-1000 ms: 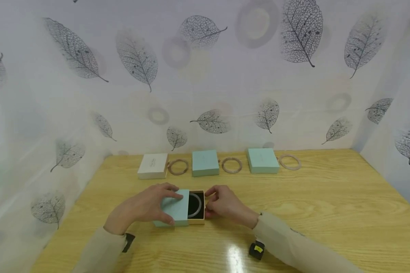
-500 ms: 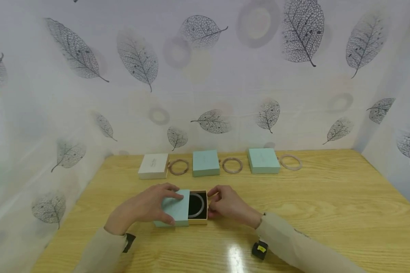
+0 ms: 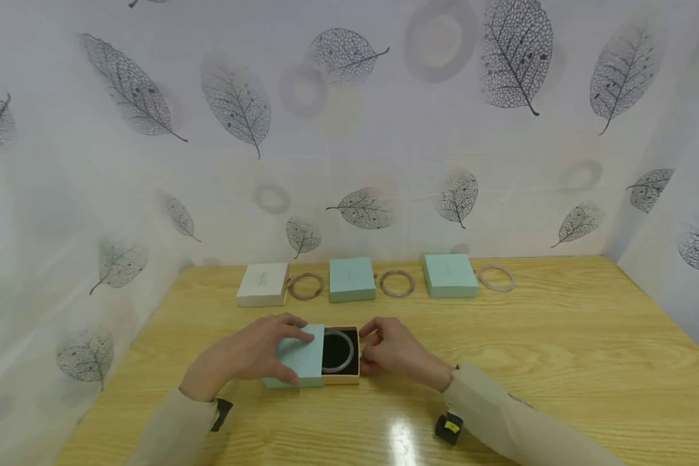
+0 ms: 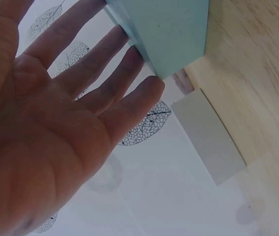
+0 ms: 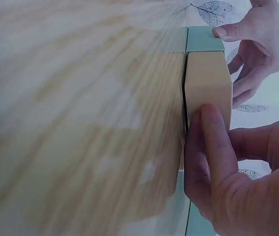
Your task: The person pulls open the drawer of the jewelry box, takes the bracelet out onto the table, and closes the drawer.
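Observation:
In the head view a pale teal sleeve box (image 3: 303,362) lies on the table with its cream-edged inner drawer (image 3: 341,380) partly slid out to the right. Inside the drawer a greyish bangle (image 3: 352,353) rests on black lining, its left edge covered by the sleeve. My left hand (image 3: 250,349) grips the sleeve across its top, thumb at the near side and fingers at the far side. At the drawer's right end, my right hand (image 3: 399,355) pinches with curled fingers; the right wrist view shows fingertips (image 5: 210,113) against the drawer's tan end wall.
Along the back stand a white box (image 3: 263,285) and two teal boxes, one in the middle (image 3: 352,281) and one at right (image 3: 450,277). A bangle lies right of each: left bangle (image 3: 305,298), middle bangle (image 3: 397,296), right bangle (image 3: 497,289). Leaf-patterned cloth (image 3: 373,142) hangs behind.
My right hand has moved slightly right, drawing the drawer further out, so more of the bangle shows. The left hand and the sleeve have stayed in place.

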Motion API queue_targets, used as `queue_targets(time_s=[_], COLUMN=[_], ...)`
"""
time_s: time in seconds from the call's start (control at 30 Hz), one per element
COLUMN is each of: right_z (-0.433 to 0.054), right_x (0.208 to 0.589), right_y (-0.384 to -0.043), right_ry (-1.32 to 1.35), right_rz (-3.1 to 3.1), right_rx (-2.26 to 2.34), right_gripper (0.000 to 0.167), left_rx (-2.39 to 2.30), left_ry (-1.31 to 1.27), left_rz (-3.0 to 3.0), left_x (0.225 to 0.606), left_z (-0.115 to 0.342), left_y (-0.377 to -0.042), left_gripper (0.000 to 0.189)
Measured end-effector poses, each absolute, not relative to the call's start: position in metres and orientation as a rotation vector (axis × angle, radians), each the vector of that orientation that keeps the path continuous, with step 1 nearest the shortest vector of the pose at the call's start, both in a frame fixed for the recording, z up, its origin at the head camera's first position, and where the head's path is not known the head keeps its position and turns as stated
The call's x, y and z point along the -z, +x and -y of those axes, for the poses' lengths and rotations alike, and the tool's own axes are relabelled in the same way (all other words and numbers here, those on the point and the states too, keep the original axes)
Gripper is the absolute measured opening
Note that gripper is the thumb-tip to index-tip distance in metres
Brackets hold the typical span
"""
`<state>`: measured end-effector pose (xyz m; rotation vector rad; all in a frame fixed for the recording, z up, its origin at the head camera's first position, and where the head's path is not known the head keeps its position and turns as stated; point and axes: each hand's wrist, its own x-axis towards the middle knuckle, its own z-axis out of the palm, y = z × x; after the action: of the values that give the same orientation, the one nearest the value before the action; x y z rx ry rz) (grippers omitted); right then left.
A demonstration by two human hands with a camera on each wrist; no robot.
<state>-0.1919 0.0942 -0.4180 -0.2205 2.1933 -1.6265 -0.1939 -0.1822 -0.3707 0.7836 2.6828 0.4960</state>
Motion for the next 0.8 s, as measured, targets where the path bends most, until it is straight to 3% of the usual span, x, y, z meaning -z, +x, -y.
queue_targets(time_s=[0.8], right_z=[-0.1041], right_x=[0.4187], right_y=[-0.1913], right_ry=[-0.193], right_rz=[-2.189], right_rx=[1.637], right_gripper=[0.037], left_rx=[-0.505], left_ry=[0.812], left_rz=[-2.676], left_x=[0.3732], left_z=[0.1839], left_y=[-0.1956], left_gripper=[0.069])
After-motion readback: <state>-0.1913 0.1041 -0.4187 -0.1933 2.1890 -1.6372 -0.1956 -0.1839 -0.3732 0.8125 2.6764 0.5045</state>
